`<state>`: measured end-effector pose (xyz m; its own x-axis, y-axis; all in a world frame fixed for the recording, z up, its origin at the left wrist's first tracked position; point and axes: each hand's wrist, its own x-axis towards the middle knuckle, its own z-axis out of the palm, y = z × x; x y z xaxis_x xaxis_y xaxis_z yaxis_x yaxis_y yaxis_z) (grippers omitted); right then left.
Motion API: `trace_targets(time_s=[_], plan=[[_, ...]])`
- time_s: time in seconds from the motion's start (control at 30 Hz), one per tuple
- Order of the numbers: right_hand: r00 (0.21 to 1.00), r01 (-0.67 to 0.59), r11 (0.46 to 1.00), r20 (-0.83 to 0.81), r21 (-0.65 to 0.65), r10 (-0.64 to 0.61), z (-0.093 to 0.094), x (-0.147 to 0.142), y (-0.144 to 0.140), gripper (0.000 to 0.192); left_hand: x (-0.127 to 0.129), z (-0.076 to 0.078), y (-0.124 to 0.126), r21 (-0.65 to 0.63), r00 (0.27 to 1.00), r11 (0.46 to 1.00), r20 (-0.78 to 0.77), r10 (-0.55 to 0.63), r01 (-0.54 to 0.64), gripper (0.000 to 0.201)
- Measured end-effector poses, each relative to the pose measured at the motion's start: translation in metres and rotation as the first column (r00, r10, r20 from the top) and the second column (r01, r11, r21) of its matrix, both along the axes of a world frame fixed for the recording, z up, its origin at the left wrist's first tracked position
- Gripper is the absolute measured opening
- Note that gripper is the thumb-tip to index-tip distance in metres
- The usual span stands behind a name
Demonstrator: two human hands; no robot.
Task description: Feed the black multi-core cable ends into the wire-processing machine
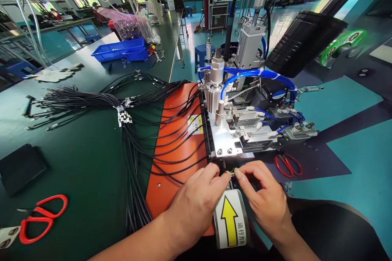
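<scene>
I have a single view, from the camera worn on my head, looking forward and steeply down over the green bench [76, 163]. It sits close above my left hand [196, 202] and right hand [266, 200], which fill the lower middle, with the small machine [241, 118] just beyond them at centre. Further up, the view runs out along the bench into the workshop. The wide lens bends the edges.

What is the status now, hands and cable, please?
Left hand and right hand both pinch a cable end at the machine front. Cable bundle lies left on the orange plate. Red scissors beside right hand, apart.
</scene>
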<state>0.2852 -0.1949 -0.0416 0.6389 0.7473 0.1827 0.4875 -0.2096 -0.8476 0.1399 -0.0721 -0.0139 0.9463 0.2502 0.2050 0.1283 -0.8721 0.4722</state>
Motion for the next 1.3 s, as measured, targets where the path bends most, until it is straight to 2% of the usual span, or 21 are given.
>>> trace_targets(time_s=[0.27,0.5,0.67,0.73,0.83,0.97,1.13,1.3], plan=[[1.0,-0.019,0.999,-0.024,-0.04,0.018,-0.001,0.001,0.0,0.02,0.001,0.004,0.0,0.057,1.0,0.998,-0.009,-0.006,0.006,0.033],[0.999,-0.022,1.0,0.024,-0.02,0.022,0.001,0.0,0.001,0.019,0.0,0.0,0.001,0.095,1.0,0.995,0.02,-0.023,0.021,0.036],[1.0,-0.006,0.999,-0.017,-0.048,0.005,0.002,-0.001,0.002,0.022,-0.001,0.0,0.0,0.143,1.0,0.989,0.007,-0.029,0.028,0.039],[0.998,0.01,0.998,-0.06,-0.068,-0.014,0.003,-0.001,0.002,0.023,-0.001,0.001,0.0,0.147,0.999,0.989,-0.012,-0.03,0.031,0.042],[0.973,0.026,0.99,-0.225,-0.136,-0.057,0.006,0.001,0.003,0.028,-0.001,0.0,0.0,0.143,0.999,0.989,-0.02,-0.028,0.03,0.044],[0.899,-0.047,0.98,-0.437,-0.191,-0.042,0.011,0.005,0.003,0.034,0.0,-0.001,0.002,0.136,1.0,0.99,-0.008,-0.027,0.028,0.04],[0.883,-0.097,0.977,-0.47,-0.187,-0.002,0.016,0.007,0.005,0.034,0.001,-0.001,0.002,0.128,0.999,0.992,0.025,-0.025,0.022,0.042],[0.877,-0.129,0.976,-0.48,-0.174,0.031,0.017,0.007,0.005,0.035,0.001,-0.001,0.001,0.157,0.999,0.988,0.034,-0.01,0.005,0.036]])
